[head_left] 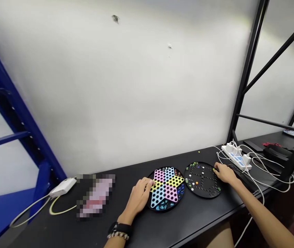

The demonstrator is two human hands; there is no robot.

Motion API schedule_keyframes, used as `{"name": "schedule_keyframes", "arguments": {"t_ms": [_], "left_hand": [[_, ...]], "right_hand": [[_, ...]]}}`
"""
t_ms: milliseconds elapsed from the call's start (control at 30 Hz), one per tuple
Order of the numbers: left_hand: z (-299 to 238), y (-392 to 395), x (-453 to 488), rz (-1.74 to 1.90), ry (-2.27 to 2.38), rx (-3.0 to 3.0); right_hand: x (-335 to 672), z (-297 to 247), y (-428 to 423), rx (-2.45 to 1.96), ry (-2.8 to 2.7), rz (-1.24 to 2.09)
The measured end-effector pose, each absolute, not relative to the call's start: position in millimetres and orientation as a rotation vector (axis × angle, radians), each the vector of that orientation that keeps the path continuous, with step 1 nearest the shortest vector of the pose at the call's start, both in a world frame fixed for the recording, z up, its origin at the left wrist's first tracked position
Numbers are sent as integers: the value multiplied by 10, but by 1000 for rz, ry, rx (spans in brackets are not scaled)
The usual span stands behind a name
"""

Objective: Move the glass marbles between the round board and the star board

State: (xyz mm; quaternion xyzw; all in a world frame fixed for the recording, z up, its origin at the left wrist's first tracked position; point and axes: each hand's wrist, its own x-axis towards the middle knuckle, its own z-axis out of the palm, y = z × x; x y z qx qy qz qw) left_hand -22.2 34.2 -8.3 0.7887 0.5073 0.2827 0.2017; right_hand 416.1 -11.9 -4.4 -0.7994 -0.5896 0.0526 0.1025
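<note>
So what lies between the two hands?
In the head view, two round boards side by side: a colourful star board at the left hand, a black marble board at the right hand.

Round star board (166, 188), pastel-coloured, lies flat at lower centre; round black board (203, 179) lies flat just right of it.

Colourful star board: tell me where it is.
In the head view the colourful star board lies low, right of centre on the black table, the left hand touching its left edge, the black round board just to its right.
</note>
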Motion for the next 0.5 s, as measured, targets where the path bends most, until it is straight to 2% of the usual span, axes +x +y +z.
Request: {"name": "schedule_keyframes", "arguments": {"t_ms": [300,500], "left_hand": [[-73,329,-209,789,1428,2220],[-40,295,-203,814,1439,2232]], "right_hand": [[4082,-125,-74,-2262,-1870,202],[4017,-104,-55,-2376,-1868,115]]}}
